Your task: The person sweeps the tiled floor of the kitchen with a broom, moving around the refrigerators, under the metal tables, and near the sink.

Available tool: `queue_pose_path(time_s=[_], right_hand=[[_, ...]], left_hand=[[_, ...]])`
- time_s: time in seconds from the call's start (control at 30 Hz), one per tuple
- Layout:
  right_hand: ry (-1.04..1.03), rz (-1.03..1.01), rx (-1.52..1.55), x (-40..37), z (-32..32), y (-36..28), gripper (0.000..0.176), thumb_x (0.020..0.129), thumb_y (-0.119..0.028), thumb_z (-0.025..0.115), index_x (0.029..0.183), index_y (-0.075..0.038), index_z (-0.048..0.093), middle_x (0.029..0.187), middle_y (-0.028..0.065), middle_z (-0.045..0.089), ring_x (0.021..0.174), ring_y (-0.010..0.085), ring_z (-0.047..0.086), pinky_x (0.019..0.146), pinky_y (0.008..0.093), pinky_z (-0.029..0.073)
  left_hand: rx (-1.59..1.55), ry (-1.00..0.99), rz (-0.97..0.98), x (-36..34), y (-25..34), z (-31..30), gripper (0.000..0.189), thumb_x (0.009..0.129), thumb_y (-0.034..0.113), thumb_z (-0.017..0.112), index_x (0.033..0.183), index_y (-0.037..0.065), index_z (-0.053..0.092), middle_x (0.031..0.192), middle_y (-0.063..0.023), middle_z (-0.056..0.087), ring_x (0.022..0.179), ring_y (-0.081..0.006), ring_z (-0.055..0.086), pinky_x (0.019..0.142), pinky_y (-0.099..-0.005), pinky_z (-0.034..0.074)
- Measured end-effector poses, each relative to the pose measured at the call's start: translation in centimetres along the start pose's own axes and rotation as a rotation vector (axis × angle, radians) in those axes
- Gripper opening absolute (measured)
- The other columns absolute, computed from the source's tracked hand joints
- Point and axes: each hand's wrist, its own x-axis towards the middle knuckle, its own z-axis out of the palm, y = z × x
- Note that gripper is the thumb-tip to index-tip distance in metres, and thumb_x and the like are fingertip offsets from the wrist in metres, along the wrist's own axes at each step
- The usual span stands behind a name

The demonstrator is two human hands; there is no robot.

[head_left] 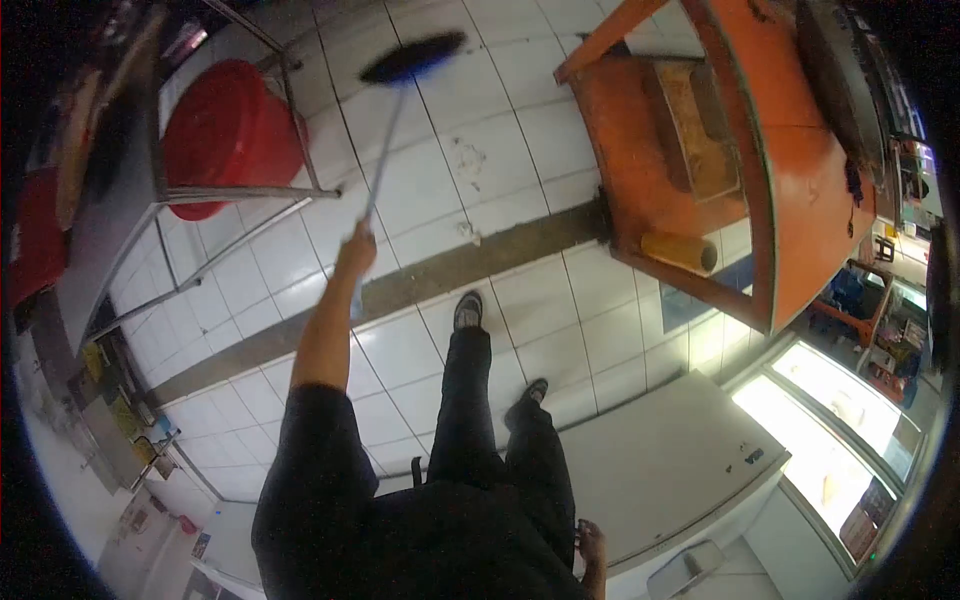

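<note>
Left hand (355, 250) grips broom (412, 57); freezer (660, 470) logo unreadable.

Dim indoor light; strong fisheye bends the tiled floor (500, 150) and blackens the corners; glare blows out the lit cabinet panels (840, 420) near right; the broom head (412, 57) is motion-blurred.

Red bucket (232, 135) upper left, black-headed broom (412, 57) at top, orange table (805, 200) upper right; white tiles (500, 130) crossed by a grey-brown band (440, 272) (grimy-looking), black trousers (465, 400) below.
</note>
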Motion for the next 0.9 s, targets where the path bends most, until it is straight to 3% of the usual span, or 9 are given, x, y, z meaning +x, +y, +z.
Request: queue_pose_path(time_s=[0.07,0.1,0.13,0.27,0.33,0.37,0.7,0.8,0.9], right_hand=[[0.039,-0.038,0.046,-0.4,1.1,-4.0,0.035,0.090,-0.025,0.052,0.115,-0.001,0.051,0.086,0.0152,0.064,0.068,0.0207,0.061,0.057,0.0308,0.049],[0.014,-0.080,0.061,0.2,1.2,-5.2,0.035,0.090,-0.025,0.052,0.115,-0.001,0.051,0.086,0.0152,0.064,0.068,0.0207,0.061,0.057,0.0308,0.049],[0.002,-0.068,0.090,1.0,1.0,-6.2,0.034,0.089,-0.025,0.051,0.116,-0.003,0.050,0.092,0.0147,0.063,0.074,0.0227,0.061,0.062,0.0352,0.049],[-0.030,-0.177,0.145,3.0,1.4,-8.9,0.036,0.089,-0.028,0.049,0.116,-0.004,0.049,0.101,0.0175,0.061,0.085,0.0282,0.061,0.071,0.0423,0.049],[-0.021,-0.209,0.160,2.8,2.1,-10.1,0.039,0.090,-0.030,0.048,0.118,-0.004,0.047,0.101,0.0188,0.060,0.086,0.0296,0.061,0.073,0.0430,0.048],[-0.018,-0.230,0.231,3.2,2.4,-9.2,0.038,0.090,-0.030,0.048,0.118,-0.003,0.046,0.098,0.0172,0.062,0.081,0.0268,0.062,0.066,0.0391,0.049],[-0.014,-0.105,0.456,3.1,7.1,3.6,0.036,0.090,-0.029,0.050,0.114,-0.002,0.049,0.088,0.0137,0.065,0.070,0.0216,0.062,0.054,0.0336,0.050],[0.022,-0.078,0.485,1.3,7.1,5.6,0.035,0.090,-0.026,0.051,0.116,-0.003,0.048,0.090,0.0156,0.064,0.070,0.0216,0.062,0.050,0.0330,0.049],[-0.059,-0.217,0.153,-1.2,6.8,5.4,0.036,0.092,-0.028,0.046,0.116,-0.002,0.051,0.099,0.0146,0.062,0.083,0.0229,0.061,0.070,0.0305,0.049]], left_hand=[[-0.017,-0.318,-0.110,-9.6,2.3,-5.1,0.049,0.089,0.023,0.041,0.133,0.011,0.026,0.089,-0.0268,0.060,0.077,-0.0448,0.058,0.070,-0.0532,0.046],[0.016,-0.208,-0.018,-12.1,-3.1,-1.1,0.053,0.087,0.020,0.044,0.134,0.010,0.023,0.086,-0.0263,0.060,0.076,-0.0451,0.058,0.070,-0.0525,0.046],[0.004,-0.053,0.389,-15.2,-6.2,0.0,0.053,0.086,0.020,0.045,0.135,0.011,0.025,0.084,-0.0277,0.059,0.075,-0.0450,0.058,0.070,-0.0521,0.046],[-0.140,-0.509,-0.291,-29.0,6.5,-14.3,0.047,0.088,0.023,0.042,0.133,0.014,0.034,0.088,-0.0286,0.059,0.082,-0.0429,0.059,0.074,-0.0502,0.047],[-0.055,-0.328,-0.017,-31.5,3.9,-14.4,0.048,0.088,0.023,0.042,0.134,0.015,0.033,0.089,-0.0289,0.059,0.083,-0.0429,0.059,0.074,-0.0501,0.047],[0.031,-0.182,0.235,-31.9,2.9,-13.8,0.049,0.088,0.024,0.041,0.135,0.016,0.031,0.091,-0.0291,0.059,0.084,-0.0429,0.059,0.074,-0.0501,0.047],[0.030,-0.289,0.216,-10.4,14.4,0.3,0.049,0.086,0.020,0.042,0.134,0.019,0.031,0.094,-0.0278,0.059,0.084,-0.0405,0.060,0.074,-0.0482,0.048],[0.147,-0.316,0.251,-12.0,12.2,0.8,0.050,0.085,0.019,0.044,0.134,0.020,0.031,0.097,-0.0257,0.060,0.086,-0.0382,0.061,0.074,-0.0478,0.049],[0.406,-0.373,0.220,-20.0,12.7,-7.0,0.049,0.084,0.019,0.045,0.133,0.022,0.036,0.101,-0.0251,0.059,0.090,-0.0397,0.059,0.077,-0.0475,0.048]])
